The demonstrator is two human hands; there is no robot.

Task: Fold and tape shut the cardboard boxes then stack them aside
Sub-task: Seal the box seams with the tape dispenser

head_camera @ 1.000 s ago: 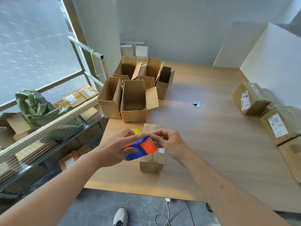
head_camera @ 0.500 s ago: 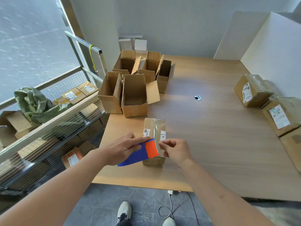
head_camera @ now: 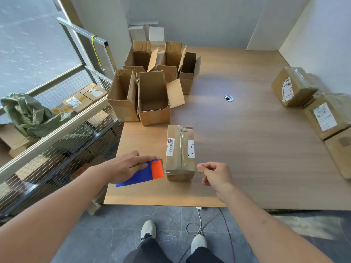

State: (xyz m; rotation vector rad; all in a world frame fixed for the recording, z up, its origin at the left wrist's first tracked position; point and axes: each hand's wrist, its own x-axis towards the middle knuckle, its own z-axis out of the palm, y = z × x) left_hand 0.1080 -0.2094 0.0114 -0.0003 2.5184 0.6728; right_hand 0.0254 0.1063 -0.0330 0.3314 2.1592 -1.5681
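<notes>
**A:** Nearest you, what's different from a second ago?

**B:** Your hands have come apart. A second ago both met over the tape dispenser above the box; now your left hand (head_camera: 126,166) grips the blue-and-orange tape dispenser (head_camera: 144,172) off to the left, its orange end just beside the near left corner of the closed box (head_camera: 180,151). Your right hand (head_camera: 215,172) has drawn back to the right of the box, thumb and forefinger pressed together. Whether a strand of tape is pinched between them, I cannot tell.

**A:** And the box itself?

**B:** It lies flat on the table (head_camera: 247,149) between your hands, flaps down, with a clear strip of tape running along its top seam. You seem to have laid that strip; half a second ago the dispenser sat at the box's near end.

**A:** So what does that mean for the job?

**B:** I'd judge this box sealed or nearly so, ready to join the sealed boxes (head_camera: 307,103) at the far right. Farther off on the left, the open boxes (head_camera: 153,95) stand unfolded, so plenty remains.
</notes>
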